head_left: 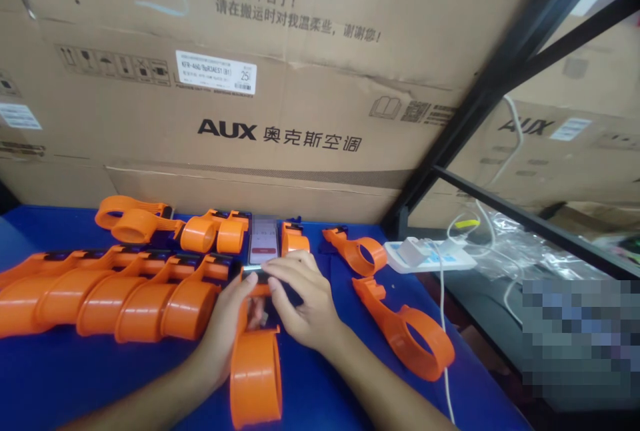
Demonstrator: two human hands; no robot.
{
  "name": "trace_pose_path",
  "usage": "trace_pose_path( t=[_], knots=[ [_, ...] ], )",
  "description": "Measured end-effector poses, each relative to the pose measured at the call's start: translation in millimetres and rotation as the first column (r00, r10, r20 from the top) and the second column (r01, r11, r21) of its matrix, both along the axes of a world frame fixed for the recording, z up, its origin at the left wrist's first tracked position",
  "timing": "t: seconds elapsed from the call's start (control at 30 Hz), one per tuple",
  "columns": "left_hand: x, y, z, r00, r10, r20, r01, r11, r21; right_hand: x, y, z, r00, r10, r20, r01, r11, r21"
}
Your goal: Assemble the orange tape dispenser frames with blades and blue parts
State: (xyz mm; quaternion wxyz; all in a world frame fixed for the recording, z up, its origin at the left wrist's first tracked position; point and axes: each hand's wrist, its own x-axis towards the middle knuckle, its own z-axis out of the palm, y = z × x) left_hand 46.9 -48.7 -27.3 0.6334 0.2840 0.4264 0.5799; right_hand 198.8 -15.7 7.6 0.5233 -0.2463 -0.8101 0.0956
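Observation:
An orange plastic tape dispenser is between my hands, its round ring hanging toward me. My left hand is closed around its handle from the left, with the thumb near the dark end piece that has a pale toothed edge. My right hand grips that same end from the right, its fingers bent over the top. The fingertips partly hide the end piece. Just beyond my hands, a phone with a lit screen leans near the carton. To the left lies a row of several similar orange dispensers with dark ends.
More orange dispensers lie at the back of the blue table surface. On the right are two without visible dark ends, one a large loose dispenser. A white power strip with cables sits beside a black metal frame. Large cartons stand behind.

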Motion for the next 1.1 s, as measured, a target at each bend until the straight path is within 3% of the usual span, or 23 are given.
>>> trace_pose_path(
  t=[0.13,0.33,0.4,0.5,0.6,0.67,0.8,0.93,1.1],
  knots=[
    [-3,-1,7.7,0.995,0.009,0.100,0.001,0.996,-0.091,5,2,4,0.994,-0.081,-0.072,0.079,0.997,-0.024],
    [-4,-3,19.1,0.996,-0.018,0.085,0.029,0.992,-0.121,14,12,5,0.951,-0.290,-0.109,0.284,0.957,-0.062],
    [-3,-3,20.4,0.996,-0.023,0.085,0.033,0.992,-0.124,18,17,4,0.906,-0.423,-0.023,0.420,0.903,-0.089],
    [-4,-4,19.6,0.995,-0.030,0.100,0.043,0.990,-0.133,26,26,3,0.770,-0.602,0.210,0.631,0.767,-0.116],
    [-5,-3,16.7,0.994,-0.043,0.102,0.057,0.988,-0.143,36,36,2,0.619,-0.646,0.448,0.754,0.648,-0.107],
    [-5,-3,14.9,0.993,-0.041,0.108,0.058,0.986,-0.154,43,42,1,0.532,-0.615,0.582,0.791,0.607,-0.082],
    [-4,-3,14.9,0.992,-0.041,0.118,0.060,0.985,-0.162,54,51,-3,0.434,-0.481,0.762,0.784,0.619,-0.056],
    [-3,-2,17.1,0.993,-0.041,0.107,0.061,0.979,-0.194,54,52,-8,0.384,-0.422,0.821,0.777,0.628,-0.041],
    [-3,-3,15.6,0.993,-0.019,0.115,0.042,0.979,-0.199,49,49,-9,0.383,-0.390,0.837,0.751,0.659,-0.036]
  ],
)
